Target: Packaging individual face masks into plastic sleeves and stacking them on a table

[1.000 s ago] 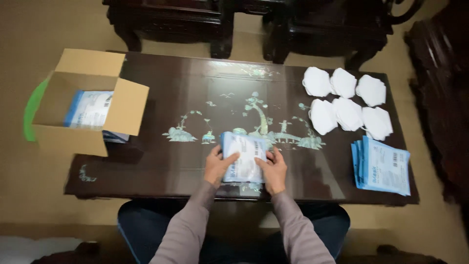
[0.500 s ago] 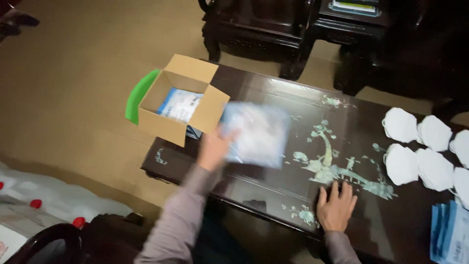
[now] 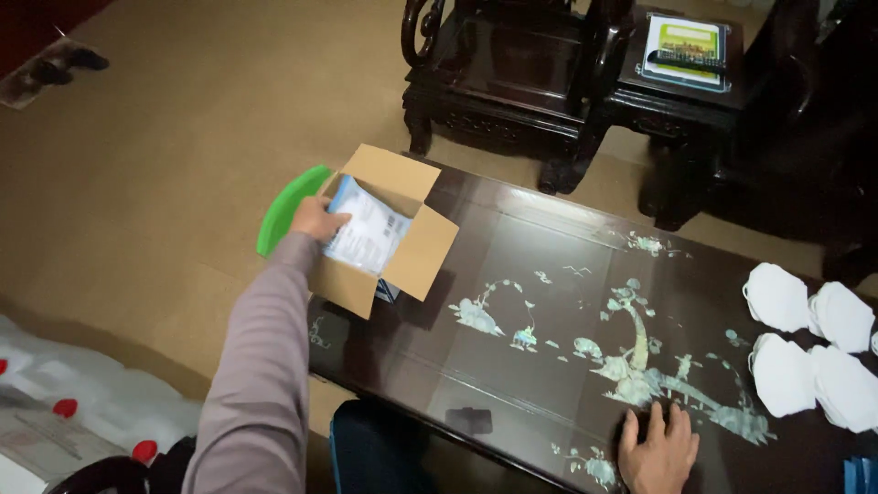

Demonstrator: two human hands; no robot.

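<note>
Hidden: we see our left hand [image 3: 315, 218] only partly, its fingers tucked behind the packet [image 3: 368, 236]; the lower part of the packet sinks into the cardboard box [image 3: 416, 265].
Cut off: our right hand [image 3: 657, 450] runs off the bottom edge; at 4 o'clock a blue stack [image 3: 860, 476] shows only a corner.
Hard to make out: the print on the packet is blurred; we cannot tell what lies under it in the box.
Left grip: closed on the packet's upper left edge, holding it tilted inside the open box at 10 o'clock on the worktop [image 3: 549, 302].
Right grip: holding nothing, palm flat and fingers spread on the worktop at 5 o'clock.
Count, packets: one in hand.
Count, boxes: one, flaps open.
Count, white masks [image 3: 777, 297]: four clearly at 3 o'clock, a fifth only as a sliver at the edge.
Count, green lid [image 3: 288, 206]: one, just beside the box at 9 o'clock, part hidden behind it.
Count, chairs [image 3: 512, 73]: one whole at 12 o'clock.
</note>
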